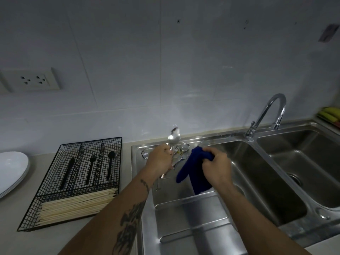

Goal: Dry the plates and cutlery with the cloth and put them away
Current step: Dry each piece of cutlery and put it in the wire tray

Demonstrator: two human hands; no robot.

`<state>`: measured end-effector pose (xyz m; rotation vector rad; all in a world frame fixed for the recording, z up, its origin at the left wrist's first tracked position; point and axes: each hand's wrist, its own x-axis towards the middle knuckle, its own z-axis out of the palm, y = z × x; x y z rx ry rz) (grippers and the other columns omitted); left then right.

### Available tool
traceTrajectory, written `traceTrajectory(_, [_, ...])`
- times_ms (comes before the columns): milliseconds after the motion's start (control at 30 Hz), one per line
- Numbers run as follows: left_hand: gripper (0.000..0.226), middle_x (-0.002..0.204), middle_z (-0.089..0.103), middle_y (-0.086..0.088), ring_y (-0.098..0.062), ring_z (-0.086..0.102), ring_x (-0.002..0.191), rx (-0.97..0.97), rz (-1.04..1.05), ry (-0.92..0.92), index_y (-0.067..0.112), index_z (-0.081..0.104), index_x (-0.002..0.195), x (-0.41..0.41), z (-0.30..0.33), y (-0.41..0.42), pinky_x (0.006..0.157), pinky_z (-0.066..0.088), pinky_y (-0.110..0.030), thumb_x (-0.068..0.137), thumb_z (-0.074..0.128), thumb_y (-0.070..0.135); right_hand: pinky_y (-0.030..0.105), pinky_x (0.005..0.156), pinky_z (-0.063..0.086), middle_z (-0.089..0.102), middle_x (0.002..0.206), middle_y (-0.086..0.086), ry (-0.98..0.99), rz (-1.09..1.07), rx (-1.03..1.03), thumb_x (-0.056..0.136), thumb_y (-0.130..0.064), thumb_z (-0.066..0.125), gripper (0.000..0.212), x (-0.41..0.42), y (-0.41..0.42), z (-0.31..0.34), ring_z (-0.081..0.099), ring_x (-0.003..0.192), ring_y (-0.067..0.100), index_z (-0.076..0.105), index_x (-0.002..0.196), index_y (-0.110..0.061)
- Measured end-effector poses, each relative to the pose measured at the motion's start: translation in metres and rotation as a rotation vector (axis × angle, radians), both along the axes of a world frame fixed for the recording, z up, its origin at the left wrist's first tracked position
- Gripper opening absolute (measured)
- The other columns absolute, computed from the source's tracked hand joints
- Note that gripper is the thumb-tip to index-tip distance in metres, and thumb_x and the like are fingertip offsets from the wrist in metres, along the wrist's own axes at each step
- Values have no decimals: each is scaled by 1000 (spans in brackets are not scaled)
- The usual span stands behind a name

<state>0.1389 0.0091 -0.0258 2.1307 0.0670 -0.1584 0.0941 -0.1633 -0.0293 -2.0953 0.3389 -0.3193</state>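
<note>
My left hand (159,159) is closed on the handle of a silver spoon (173,138), whose bowl points up above the drainboard. My right hand (217,166) grips a dark blue cloth (193,170) that hangs down over the sink's draining area, just right of the spoon. Behind my hands, more wet forks and spoons (181,152) lie piled on the steel drainboard. A black wire cutlery tray (79,177) stands on the counter to the left, with black-handled cutlery in its compartments and pale chopsticks across the front. Stacked white plates (12,168) sit at the far left edge.
A double steel sink (257,177) fills the right side, with a curved chrome tap (266,115) behind it. A wall socket (33,80) is on the tiled wall at left. Yellow-green sponges or cloths (329,115) lie at the far right.
</note>
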Motion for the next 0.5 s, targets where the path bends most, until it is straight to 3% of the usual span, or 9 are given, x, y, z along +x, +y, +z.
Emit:
traceTrajectory(133, [24, 82, 63, -4, -18, 57, 70, 239, -165, -56, 10, 66, 83, 2, -2, 5, 61, 46, -29, 95, 45, 11, 30, 98, 46, 64, 117, 3, -274, 78, -313, 72, 10, 59, 58, 1, 0, 14, 57, 109, 22, 63, 126, -11])
traceTrajectory(233, [16, 77, 61, 0, -19, 58, 72, 333, -253, -140, 13, 66, 77, -2, 5, 6, 59, 46, -28, 85, 54, 7, 40, 103, 43, 65, 121, 15, -448, 288, -675, 57, 8, 76, 62, 6, 5, 7, 59, 111, 33, 66, 118, -2])
traceTrajectory(300, [17, 71, 57, 0, -20, 56, 70, 343, -290, -222, 11, 63, 71, -3, 12, 6, 59, 47, -30, 83, 53, 4, 43, 103, 42, 66, 119, 16, -426, 393, -830, 50, -1, 85, 64, 11, 4, -9, 62, 111, 34, 69, 113, -2])
traceTrajectory(400, [28, 70, 55, 1, -13, 54, 64, 395, -304, -272, 20, 55, 60, -5, 17, 11, 54, 43, -27, 83, 52, 4, 44, 102, 48, 67, 120, 12, -366, 433, -866, 51, -14, 90, 65, 17, -4, -28, 63, 112, 30, 71, 113, -6])
traceTrajectory(500, [24, 72, 59, -2, -16, 57, 63, 425, -334, -271, 16, 64, 66, -9, 12, 11, 53, 49, -31, 83, 53, 4, 42, 95, 52, 70, 115, 8, -337, 369, -819, 49, -9, 89, 61, 14, -1, -28, 63, 108, 29, 73, 108, -8])
